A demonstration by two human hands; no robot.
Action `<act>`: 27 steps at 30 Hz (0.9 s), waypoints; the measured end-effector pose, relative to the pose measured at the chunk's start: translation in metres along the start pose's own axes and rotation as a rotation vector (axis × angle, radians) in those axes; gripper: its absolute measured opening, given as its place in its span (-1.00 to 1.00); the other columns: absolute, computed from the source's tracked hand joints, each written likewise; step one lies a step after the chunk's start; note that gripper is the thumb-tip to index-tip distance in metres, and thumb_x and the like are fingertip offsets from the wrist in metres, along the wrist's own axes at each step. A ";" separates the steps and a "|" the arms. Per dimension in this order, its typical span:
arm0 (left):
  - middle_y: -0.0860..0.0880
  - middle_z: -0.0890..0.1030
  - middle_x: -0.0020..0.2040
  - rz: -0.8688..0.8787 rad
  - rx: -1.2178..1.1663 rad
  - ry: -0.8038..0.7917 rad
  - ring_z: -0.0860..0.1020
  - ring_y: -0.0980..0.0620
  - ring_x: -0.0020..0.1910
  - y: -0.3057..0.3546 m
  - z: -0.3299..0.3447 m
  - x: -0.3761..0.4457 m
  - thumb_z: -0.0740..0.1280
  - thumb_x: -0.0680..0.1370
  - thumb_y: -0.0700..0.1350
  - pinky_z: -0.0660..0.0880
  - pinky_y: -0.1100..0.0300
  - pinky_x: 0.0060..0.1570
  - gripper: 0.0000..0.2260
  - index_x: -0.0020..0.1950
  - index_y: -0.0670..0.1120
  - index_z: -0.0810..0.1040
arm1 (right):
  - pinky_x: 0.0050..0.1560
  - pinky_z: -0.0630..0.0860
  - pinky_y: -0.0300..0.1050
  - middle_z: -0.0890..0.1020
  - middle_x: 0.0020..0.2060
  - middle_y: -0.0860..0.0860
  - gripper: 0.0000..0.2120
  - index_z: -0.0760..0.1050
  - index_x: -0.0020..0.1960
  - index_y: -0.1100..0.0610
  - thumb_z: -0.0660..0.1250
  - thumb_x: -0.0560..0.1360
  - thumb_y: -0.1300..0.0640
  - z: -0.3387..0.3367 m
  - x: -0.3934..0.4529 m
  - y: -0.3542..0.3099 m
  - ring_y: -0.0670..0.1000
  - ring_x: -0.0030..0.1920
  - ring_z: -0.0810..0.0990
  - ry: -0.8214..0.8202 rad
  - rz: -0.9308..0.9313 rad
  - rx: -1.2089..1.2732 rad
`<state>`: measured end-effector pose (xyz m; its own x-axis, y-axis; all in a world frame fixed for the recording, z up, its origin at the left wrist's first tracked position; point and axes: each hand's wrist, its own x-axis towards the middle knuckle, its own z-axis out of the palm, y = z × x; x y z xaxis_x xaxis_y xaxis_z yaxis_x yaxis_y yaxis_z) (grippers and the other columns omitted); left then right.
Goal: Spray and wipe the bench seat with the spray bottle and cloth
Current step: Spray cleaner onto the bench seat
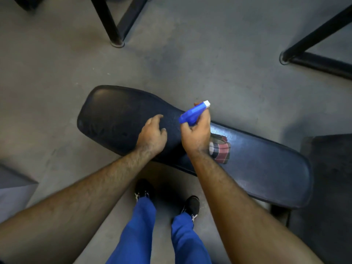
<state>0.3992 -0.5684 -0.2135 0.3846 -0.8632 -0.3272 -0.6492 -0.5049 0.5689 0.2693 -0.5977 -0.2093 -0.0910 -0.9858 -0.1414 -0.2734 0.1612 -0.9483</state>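
A dark padded bench seat [118,115] runs from centre left to lower right. My right hand [196,136] grips a spray bottle [194,113] by its blue head, with the white nozzle pointing up and to the right; the bottle's body is hidden under the hand. My left hand [152,136] rests on the seat's narrow middle with its fingers apart and nothing in it. A red and dark plaid cloth [222,149] lies bunched on the seat just right of my right wrist.
Black metal frame legs stand on the grey floor at the top centre [112,25] and the top right [314,39]. A dark mat [327,187] lies at the right edge. My feet in black shoes [190,206] stand in front of the bench.
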 end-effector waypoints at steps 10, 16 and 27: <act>-0.09 0.39 0.45 0.015 -0.015 -0.001 0.38 -0.09 0.41 -0.066 -0.044 0.073 0.39 0.50 -0.19 0.32 0.06 0.40 -0.46 0.47 -0.07 0.36 | 0.05 0.53 0.15 0.52 0.07 -0.02 -0.58 0.40 0.30 0.04 0.39 0.50 -0.04 0.090 0.031 -0.021 0.13 0.03 0.57 -0.257 -0.158 -0.279; -0.12 0.43 0.41 -0.028 0.049 0.047 0.41 -0.14 0.38 -0.148 -0.080 0.119 0.43 0.49 -0.12 0.36 -0.02 0.37 -0.46 0.45 -0.09 0.38 | -0.19 0.35 -0.06 0.59 -0.18 0.00 -0.68 0.38 0.00 0.03 0.41 0.51 -0.16 0.174 0.046 -0.037 0.18 -0.11 0.58 -0.359 -0.105 -0.521; -0.28 0.17 0.56 -0.073 0.244 0.179 0.14 -0.24 0.55 -0.263 -0.069 0.186 0.18 0.61 0.04 0.05 -0.10 0.52 -0.41 0.54 -0.26 0.20 | -0.10 0.60 0.11 0.63 -0.24 0.04 -0.64 0.47 -0.11 0.04 0.40 0.45 -0.25 0.308 0.072 -0.041 0.12 -0.20 0.63 -0.680 -0.028 -0.601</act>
<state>0.6864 -0.5962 -0.3721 0.5314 -0.8207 -0.2100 -0.7455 -0.5708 0.3442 0.5690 -0.6895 -0.2682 0.4560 -0.7747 -0.4380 -0.7377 -0.0537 -0.6730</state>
